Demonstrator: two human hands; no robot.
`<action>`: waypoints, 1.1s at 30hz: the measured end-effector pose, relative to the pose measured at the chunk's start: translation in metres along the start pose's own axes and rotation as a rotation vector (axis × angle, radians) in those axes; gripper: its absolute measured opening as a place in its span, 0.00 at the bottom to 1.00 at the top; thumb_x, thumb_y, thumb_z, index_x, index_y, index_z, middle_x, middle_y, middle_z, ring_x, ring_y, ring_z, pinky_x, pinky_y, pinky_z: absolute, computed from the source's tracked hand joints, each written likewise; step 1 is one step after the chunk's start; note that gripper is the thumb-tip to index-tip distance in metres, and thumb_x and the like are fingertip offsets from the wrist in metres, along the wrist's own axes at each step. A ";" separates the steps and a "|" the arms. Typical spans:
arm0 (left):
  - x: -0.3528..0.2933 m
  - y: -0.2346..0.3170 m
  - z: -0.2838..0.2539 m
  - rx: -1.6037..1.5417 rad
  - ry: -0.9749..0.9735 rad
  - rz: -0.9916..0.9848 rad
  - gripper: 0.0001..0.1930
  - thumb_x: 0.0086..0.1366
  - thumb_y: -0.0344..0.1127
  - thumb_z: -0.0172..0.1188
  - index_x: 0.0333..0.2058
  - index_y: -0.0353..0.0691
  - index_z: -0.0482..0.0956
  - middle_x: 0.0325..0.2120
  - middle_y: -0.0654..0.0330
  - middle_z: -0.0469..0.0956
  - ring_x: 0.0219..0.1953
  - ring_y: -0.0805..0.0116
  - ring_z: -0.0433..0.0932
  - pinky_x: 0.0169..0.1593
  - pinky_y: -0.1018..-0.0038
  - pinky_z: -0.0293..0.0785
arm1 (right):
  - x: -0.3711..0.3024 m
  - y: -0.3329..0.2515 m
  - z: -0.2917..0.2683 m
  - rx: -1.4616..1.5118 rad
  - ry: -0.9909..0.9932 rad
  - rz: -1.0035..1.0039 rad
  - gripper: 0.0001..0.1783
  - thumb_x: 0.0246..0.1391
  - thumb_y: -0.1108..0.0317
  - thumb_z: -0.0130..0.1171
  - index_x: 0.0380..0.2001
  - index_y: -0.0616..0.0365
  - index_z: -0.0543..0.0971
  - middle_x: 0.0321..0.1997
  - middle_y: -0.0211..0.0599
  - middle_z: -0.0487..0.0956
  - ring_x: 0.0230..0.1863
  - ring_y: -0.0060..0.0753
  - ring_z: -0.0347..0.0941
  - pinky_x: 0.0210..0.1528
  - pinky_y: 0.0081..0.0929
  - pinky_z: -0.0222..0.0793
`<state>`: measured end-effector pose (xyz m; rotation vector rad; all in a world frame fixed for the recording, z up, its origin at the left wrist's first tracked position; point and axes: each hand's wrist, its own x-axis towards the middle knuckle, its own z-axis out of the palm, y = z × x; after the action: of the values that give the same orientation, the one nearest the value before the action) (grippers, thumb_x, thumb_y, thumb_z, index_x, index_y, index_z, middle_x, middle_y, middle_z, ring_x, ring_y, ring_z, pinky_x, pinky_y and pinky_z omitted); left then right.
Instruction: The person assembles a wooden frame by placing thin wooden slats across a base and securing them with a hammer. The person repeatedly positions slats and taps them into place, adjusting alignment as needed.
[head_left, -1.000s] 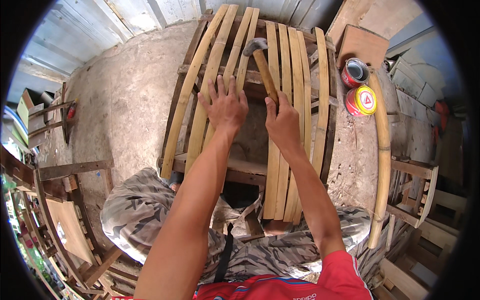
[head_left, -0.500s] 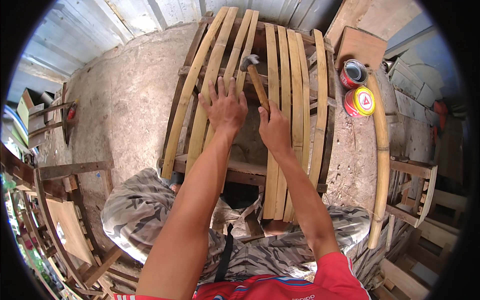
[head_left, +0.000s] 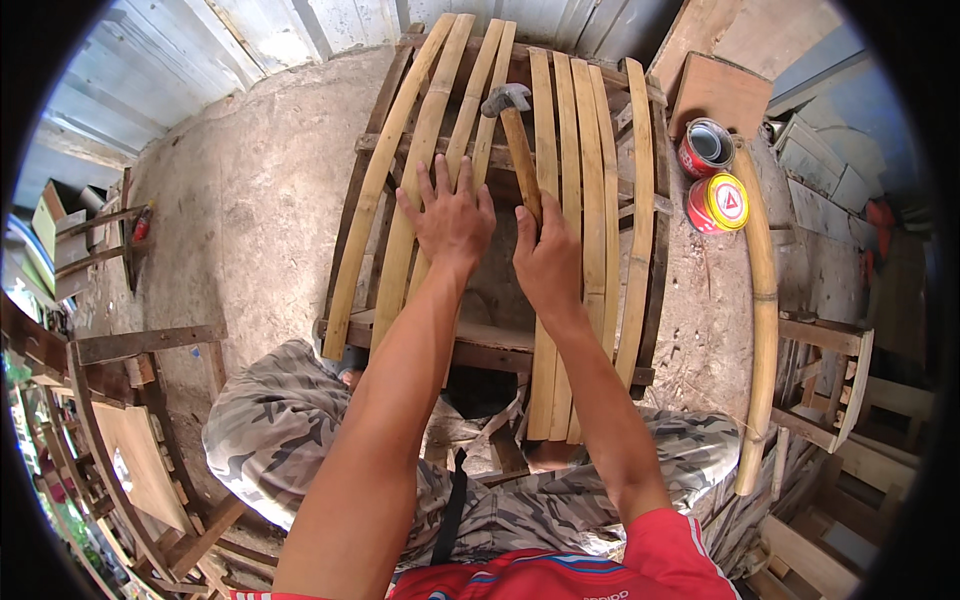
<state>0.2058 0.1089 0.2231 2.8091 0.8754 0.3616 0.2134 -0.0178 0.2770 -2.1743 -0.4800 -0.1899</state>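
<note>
My left hand (head_left: pixel 449 220) lies flat across several bamboo slats (head_left: pixel 440 110), its fingers spread and pointing away from me. The slats run lengthwise over a dark wooden frame (head_left: pixel 500 352) in front of my knees. Wrapped round the lower part of a wooden handle, my right hand (head_left: pixel 549 255) holds a claw hammer (head_left: pixel 507 98). The grey hammer head is above the gap in the middle of the frame, near the far part of the slats. More slats (head_left: pixel 590 180) lie side by side to the right of the hammer.
To the right of the frame stand an open red can (head_left: pixel 706 147) and a red can with a yellow lid (head_left: pixel 718 204). A long bamboo pole (head_left: pixel 763 310) lies beyond them. Wooden frames (head_left: pixel 150 345) stand at the left, and a corrugated metal wall (head_left: pixel 180 70) rises at the back.
The hammer head has risen a little, away from me, and turned slightly. My right hand has shifted a little with it, while my left hand stays in place on the slats.
</note>
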 end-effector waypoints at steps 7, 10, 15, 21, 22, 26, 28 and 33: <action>0.009 0.002 -0.008 -0.037 -0.005 0.027 0.27 0.71 0.53 0.49 0.66 0.54 0.69 0.68 0.59 0.66 0.74 0.53 0.54 0.72 0.39 0.41 | -0.018 0.006 0.005 0.060 -0.101 0.234 0.20 0.69 0.59 0.53 0.53 0.67 0.74 0.42 0.64 0.81 0.43 0.68 0.78 0.42 0.52 0.74; 0.027 0.002 0.001 -0.079 0.078 0.012 0.25 0.71 0.52 0.50 0.62 0.50 0.73 0.64 0.59 0.70 0.72 0.55 0.59 0.71 0.40 0.44 | -0.029 0.005 0.011 0.077 -0.006 0.261 0.22 0.69 0.57 0.54 0.53 0.66 0.74 0.38 0.56 0.82 0.39 0.62 0.79 0.41 0.47 0.73; 0.045 0.002 0.013 -0.192 0.161 0.027 0.20 0.71 0.49 0.53 0.55 0.48 0.77 0.60 0.63 0.74 0.69 0.60 0.64 0.71 0.43 0.46 | -0.032 0.007 0.020 0.212 -0.024 0.416 0.21 0.70 0.55 0.53 0.52 0.64 0.73 0.36 0.42 0.82 0.40 0.44 0.81 0.44 0.37 0.74; 0.057 0.003 0.016 -0.275 0.145 0.070 0.16 0.70 0.48 0.56 0.51 0.50 0.80 0.54 0.65 0.79 0.63 0.65 0.71 0.71 0.51 0.49 | -0.043 0.015 0.014 0.374 -0.131 0.467 0.19 0.70 0.56 0.53 0.51 0.62 0.73 0.31 0.32 0.80 0.35 0.25 0.77 0.42 0.30 0.73; 0.057 0.003 0.017 -0.285 0.136 0.061 0.15 0.70 0.48 0.56 0.50 0.51 0.81 0.53 0.65 0.80 0.61 0.65 0.73 0.71 0.52 0.49 | -0.044 0.017 0.013 0.345 -0.140 0.456 0.19 0.70 0.57 0.53 0.51 0.62 0.73 0.31 0.32 0.80 0.34 0.25 0.77 0.41 0.30 0.73; 0.061 0.003 0.014 -0.301 0.166 0.065 0.14 0.70 0.50 0.57 0.49 0.55 0.81 0.48 0.67 0.82 0.58 0.66 0.75 0.71 0.54 0.49 | -0.042 0.027 0.019 0.310 -0.045 0.354 0.18 0.70 0.57 0.54 0.49 0.63 0.74 0.30 0.33 0.80 0.32 0.27 0.76 0.38 0.30 0.73; 0.062 0.005 0.013 -0.323 0.143 0.053 0.13 0.70 0.49 0.57 0.48 0.56 0.83 0.47 0.67 0.83 0.59 0.66 0.75 0.71 0.54 0.48 | -0.041 0.041 0.017 0.249 -0.007 0.320 0.18 0.70 0.58 0.54 0.49 0.63 0.74 0.30 0.34 0.80 0.32 0.28 0.76 0.39 0.31 0.73; 0.061 -0.002 0.015 -0.404 0.113 0.034 0.12 0.69 0.48 0.58 0.44 0.56 0.86 0.46 0.66 0.85 0.61 0.68 0.74 0.72 0.54 0.45 | -0.038 0.053 -0.009 0.094 -0.014 0.303 0.22 0.69 0.56 0.53 0.53 0.65 0.73 0.40 0.55 0.81 0.43 0.61 0.78 0.45 0.48 0.72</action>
<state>0.2575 0.1444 0.2188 2.4511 0.6840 0.6300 0.2005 -0.0635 0.2320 -2.1256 -0.1588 0.0144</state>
